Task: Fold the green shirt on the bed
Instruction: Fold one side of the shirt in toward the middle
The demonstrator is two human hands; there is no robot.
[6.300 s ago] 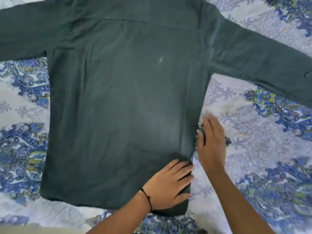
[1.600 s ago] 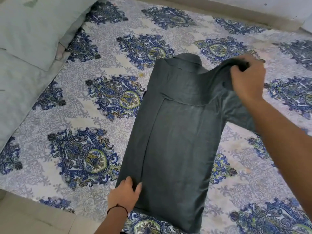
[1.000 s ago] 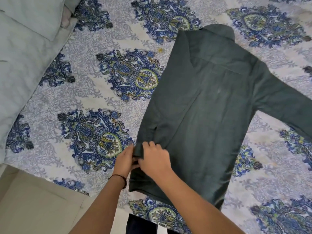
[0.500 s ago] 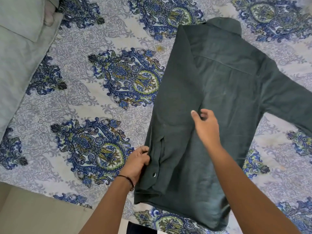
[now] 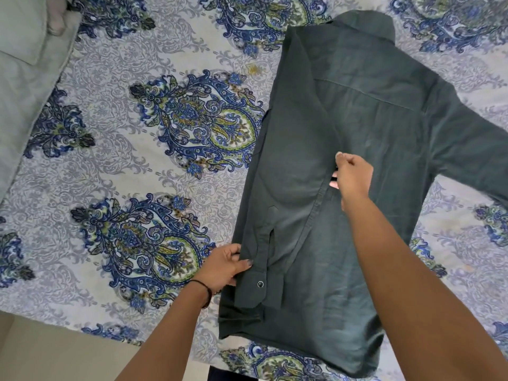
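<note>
So the green shirt (image 5: 365,166) lay back-up on the patterned bedsheet (image 5: 132,166), one sleeve folded in. Left hand (image 5: 224,266) pinched that sleeve's cuff (image 5: 255,284); right hand (image 5: 353,177) gripped the folded edge mid-shirt.

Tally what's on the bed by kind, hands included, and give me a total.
Green shirt: 1
Pale green pillow: 1, at the upper left corner
Hands: 2, the left hand at the folded sleeve's cuff, the right hand pinching the sleeve's edge
Black wristband: 1, on the left wrist
Total: 5
</note>
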